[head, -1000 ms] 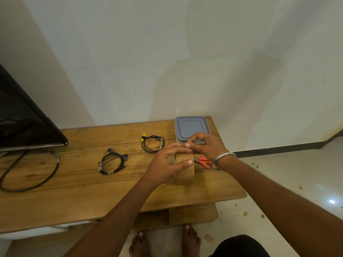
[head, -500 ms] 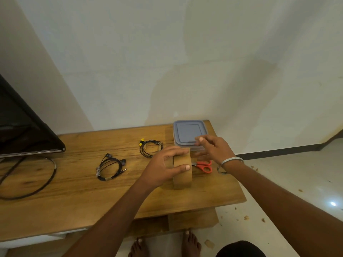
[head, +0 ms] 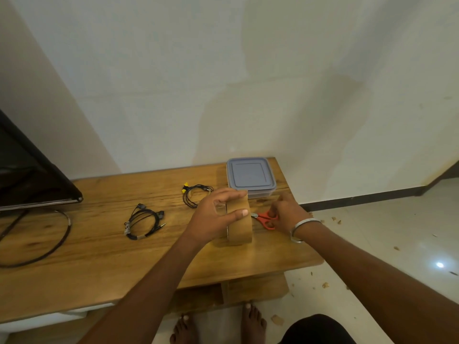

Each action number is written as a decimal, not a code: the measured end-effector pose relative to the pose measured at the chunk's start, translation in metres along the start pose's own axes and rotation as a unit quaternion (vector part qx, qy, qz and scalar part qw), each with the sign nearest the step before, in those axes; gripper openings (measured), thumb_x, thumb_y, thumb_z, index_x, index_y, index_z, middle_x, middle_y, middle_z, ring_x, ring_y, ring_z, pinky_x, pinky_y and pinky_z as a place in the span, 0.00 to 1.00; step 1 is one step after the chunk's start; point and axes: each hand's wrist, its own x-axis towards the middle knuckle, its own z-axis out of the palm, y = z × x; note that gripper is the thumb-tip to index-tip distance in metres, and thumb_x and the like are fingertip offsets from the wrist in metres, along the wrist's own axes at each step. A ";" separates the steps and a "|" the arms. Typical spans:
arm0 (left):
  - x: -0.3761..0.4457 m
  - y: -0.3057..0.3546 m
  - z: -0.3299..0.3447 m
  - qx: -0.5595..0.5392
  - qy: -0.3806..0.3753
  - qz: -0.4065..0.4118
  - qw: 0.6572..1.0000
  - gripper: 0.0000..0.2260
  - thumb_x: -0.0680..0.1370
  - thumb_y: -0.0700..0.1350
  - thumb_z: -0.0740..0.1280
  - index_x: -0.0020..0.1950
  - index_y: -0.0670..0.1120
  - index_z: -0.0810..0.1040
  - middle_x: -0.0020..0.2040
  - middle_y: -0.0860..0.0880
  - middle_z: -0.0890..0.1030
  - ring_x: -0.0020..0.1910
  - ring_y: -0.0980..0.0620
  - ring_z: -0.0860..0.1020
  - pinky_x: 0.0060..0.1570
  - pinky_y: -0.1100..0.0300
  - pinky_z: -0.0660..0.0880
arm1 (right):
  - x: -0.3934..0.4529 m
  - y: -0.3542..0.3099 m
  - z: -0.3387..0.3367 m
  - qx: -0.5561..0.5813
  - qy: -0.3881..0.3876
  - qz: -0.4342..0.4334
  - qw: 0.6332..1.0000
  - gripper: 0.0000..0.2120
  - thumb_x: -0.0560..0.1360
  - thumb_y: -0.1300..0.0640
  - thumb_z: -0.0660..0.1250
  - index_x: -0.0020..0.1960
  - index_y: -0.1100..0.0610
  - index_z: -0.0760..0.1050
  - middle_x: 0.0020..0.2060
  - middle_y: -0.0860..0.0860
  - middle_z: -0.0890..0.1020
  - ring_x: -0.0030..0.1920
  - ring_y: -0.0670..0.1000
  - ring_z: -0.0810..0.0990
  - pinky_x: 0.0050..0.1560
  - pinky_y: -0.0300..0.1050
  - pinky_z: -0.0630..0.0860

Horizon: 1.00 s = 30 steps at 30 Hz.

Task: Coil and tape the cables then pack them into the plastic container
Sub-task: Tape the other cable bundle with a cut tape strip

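The left hand [head: 215, 214] grips the broad roll of brown packing tape [head: 239, 220], standing on edge on the wooden table [head: 99, 256], thumb on the near face and fingers curled over its top. Just to the right of those fingers, the right hand [head: 285, 214] rests on the small orange-handled scissors [head: 265, 219]; its fingers curl at the handle loops, though whether they are threaded through cannot be told. The scissors' long axis runs roughly left to right, blade tip pointing toward the roll and nearly touching it, so the right hand is plainly the nearer one for cutting. Beyond both hands sits the square clear plastic container with a grey-blue lid [head: 250, 176], lid on. Left of the left hand's fingers lie a coiled black cable with yellow plugs [head: 196, 194] and, farther off, a bundled black earphone cable [head: 144, 220], apparently already banded.
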 end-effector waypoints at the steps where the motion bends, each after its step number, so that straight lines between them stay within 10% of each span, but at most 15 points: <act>1: 0.001 0.000 0.000 0.000 -0.002 0.000 1.000 0.18 0.71 0.42 0.76 0.60 0.49 0.82 0.58 0.55 0.80 0.58 0.65 0.76 0.55 0.74 0.69 | -0.001 0.002 0.001 -0.013 -0.007 -0.001 1.000 0.15 0.73 0.51 0.69 0.56 0.58 0.79 0.61 0.56 0.69 0.57 0.55 0.74 0.65 0.48 0.70; 18: 0.015 -0.003 -0.004 -0.018 -0.023 -0.021 0.999 0.20 0.70 0.42 0.77 0.61 0.50 0.81 0.58 0.54 0.80 0.58 0.59 0.77 0.59 0.64 0.73 | -0.013 0.042 -0.039 0.183 -0.119 -0.022 0.976 0.05 0.74 0.55 0.69 0.41 0.55 0.77 0.38 0.53 0.83 0.39 0.50 0.82 0.39 0.38 0.77; 22: 0.018 -0.004 -0.005 -0.010 -0.031 -0.020 0.999 0.20 0.71 0.42 0.77 0.62 0.50 0.81 0.58 0.55 0.80 0.59 0.60 0.77 0.60 0.66 0.71 | -0.014 0.038 -0.055 0.200 -0.192 -0.017 0.961 0.19 0.67 0.46 0.75 0.48 0.59 0.79 0.43 0.56 0.84 0.44 0.52 0.84 0.48 0.46 0.82; 30: 0.019 -0.003 -0.006 0.000 -0.032 -0.011 0.999 0.20 0.71 0.43 0.77 0.62 0.51 0.81 0.58 0.56 0.79 0.59 0.60 0.76 0.62 0.62 0.71 | -0.008 0.024 -0.066 0.124 -0.254 -0.048 0.958 0.16 0.68 0.46 0.73 0.46 0.56 0.75 0.44 0.54 0.82 0.45 0.49 0.82 0.49 0.46 0.81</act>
